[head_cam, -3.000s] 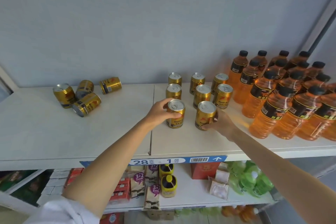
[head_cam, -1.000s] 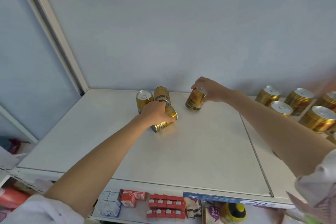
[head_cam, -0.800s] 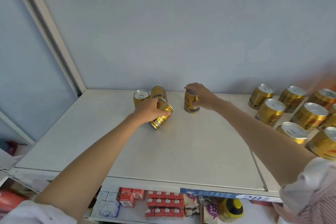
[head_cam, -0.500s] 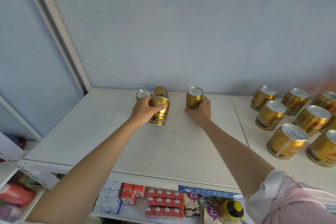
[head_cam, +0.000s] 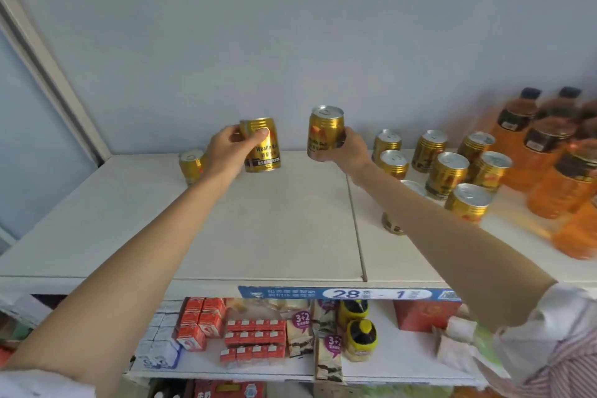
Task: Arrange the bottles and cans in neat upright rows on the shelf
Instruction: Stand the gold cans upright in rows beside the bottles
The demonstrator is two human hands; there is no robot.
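Left hand fingers clamped on gold can, right hand fingers clamped on second can; both upright, lifted above shelf. Upright can rows and bottles to the right.

Glossy gold metal cans with ridged shoulders and silvery brushed lids stand on a matt off-white shelf. Beside them, clear plastic bottles carry dark matt caps; a glossy printed paper label strip fronts the edge.
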